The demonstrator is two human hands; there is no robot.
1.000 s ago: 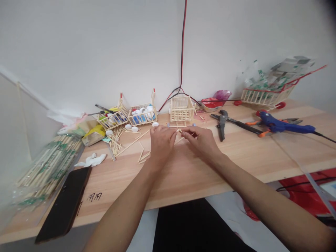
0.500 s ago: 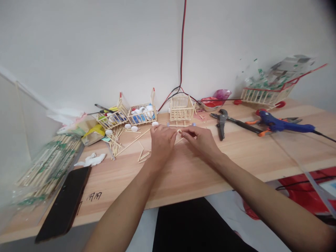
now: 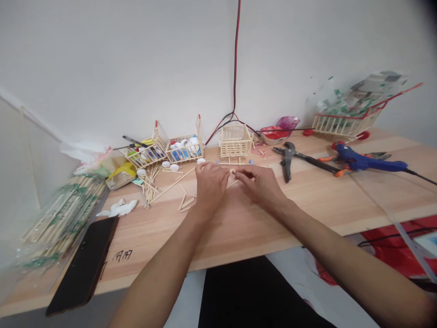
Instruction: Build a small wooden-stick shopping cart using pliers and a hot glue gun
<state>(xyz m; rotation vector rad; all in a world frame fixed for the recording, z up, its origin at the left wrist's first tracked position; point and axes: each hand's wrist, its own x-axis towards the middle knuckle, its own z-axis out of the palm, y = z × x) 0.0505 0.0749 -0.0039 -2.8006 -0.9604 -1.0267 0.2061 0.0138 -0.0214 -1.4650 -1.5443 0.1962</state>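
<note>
My left hand (image 3: 212,182) and my right hand (image 3: 257,180) meet at the middle of the table, fingertips almost touching. Between them they pinch a small pale piece (image 3: 233,171), too small and covered to name. Both hands are closed at the fingertips. Just behind them stands a small cart of wooden sticks (image 3: 235,142) with a blue-ended axle under its front. A loose stick shows beneath my fingers. Left of my left hand lie short cut sticks (image 3: 184,201) and white bottle caps (image 3: 175,167).
Two stick carts (image 3: 184,149) with caps and tools stand at the back left. Bagged chopsticks (image 3: 64,214) and a black phone (image 3: 82,266) lie left. On the right are cutting pliers (image 3: 288,159), a blue glue gun (image 3: 368,159) and a larger red-trimmed cart (image 3: 344,126). A red bowl (image 3: 275,133) sits behind.
Almost nothing differs. The view has shifted very slightly, and both hands keep their pinch on the small pale piece in the same place.
</note>
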